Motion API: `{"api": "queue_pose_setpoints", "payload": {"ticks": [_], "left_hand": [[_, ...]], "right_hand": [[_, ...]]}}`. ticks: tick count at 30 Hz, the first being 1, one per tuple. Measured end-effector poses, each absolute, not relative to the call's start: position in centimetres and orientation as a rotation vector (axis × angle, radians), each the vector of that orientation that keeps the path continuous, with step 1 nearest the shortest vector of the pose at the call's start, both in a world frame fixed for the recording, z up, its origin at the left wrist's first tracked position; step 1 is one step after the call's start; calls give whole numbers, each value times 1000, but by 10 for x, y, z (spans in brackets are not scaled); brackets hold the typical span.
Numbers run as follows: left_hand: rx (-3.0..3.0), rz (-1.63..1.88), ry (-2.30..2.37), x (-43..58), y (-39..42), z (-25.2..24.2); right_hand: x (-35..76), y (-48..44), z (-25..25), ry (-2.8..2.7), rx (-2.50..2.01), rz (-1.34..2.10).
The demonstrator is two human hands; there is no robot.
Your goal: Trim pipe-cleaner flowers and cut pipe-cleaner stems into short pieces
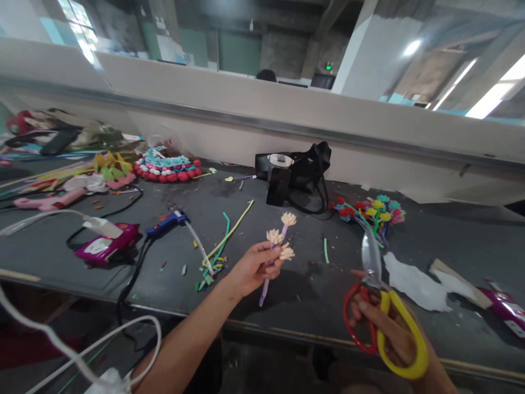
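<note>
In my left hand, closed in a pinch, are several cream craft flowers on purple stems, their heads fanned out above my fingers. The lower end of a stem pokes out beneath. At the right, my right hand is wrapped about a pair of scissors with one red and one yellow handle; the silver blades point upward and look closed together. Behind the scissors lies a bunch of colourful craft flowers. Cut green and yellow scraps are scattered left of my left hand.
A blue glue gun and a purple power strip with cords lie at the left. A black bag and a phone stand by the partition. White paper lies at the right. A white cable loops near my left forearm.
</note>
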State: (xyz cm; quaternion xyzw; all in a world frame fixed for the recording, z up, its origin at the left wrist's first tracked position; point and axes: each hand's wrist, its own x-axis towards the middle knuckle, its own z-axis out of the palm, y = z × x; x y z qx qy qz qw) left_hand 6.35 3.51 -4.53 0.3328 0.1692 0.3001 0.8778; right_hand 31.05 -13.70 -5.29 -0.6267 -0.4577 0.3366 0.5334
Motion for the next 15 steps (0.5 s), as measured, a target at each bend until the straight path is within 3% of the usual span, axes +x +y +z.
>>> {"api": "queue_pose_setpoints", "payload": {"ticks": [2, 8, 15], "left_hand": [[702, 628, 360, 61, 36, -44], [696, 620, 376, 57, 38, -46], [691, 597, 391, 59, 36, -46]], "right_hand": [[300, -134, -52, -1243, -1540, 770], [295, -134, -57, -1682, -1702, 127], [296, -136, -62, -1878, -1785, -25]]}}
